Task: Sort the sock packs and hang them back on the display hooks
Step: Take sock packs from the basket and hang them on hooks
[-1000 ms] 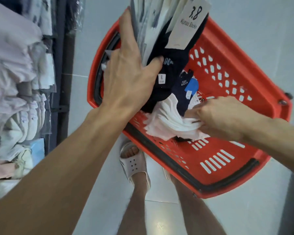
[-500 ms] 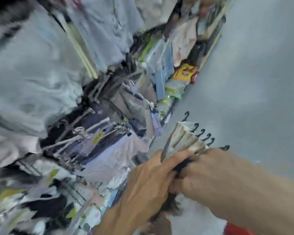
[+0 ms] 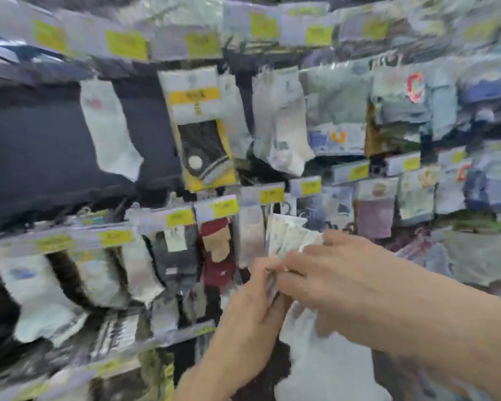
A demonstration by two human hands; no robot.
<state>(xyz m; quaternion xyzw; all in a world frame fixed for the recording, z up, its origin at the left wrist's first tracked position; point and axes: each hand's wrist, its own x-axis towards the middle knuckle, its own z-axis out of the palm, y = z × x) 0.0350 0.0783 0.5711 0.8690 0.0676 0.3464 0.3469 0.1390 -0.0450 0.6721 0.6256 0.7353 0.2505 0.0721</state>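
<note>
Raised since 1 second ago, the sock packs [image 3: 287,235] are now nearing the display wall [image 3: 156,218]; left hand [image 3: 252,311] and right hand [image 3: 330,273] are both gripping them, hanging seemingly all ahead.

Yellow price labels [image 3: 126,44] on grey label rails [image 3: 145,217]: print smeared, unreadable.
Fanned bundle of pale card-topped sock packs [image 3: 287,233]: lower halves hidden behind left hand [image 3: 252,314] and right hand [image 3: 330,273]; count indeterminate.
White sock fabric [image 3: 324,366] beneath: cut off by bottom edge.
</note>
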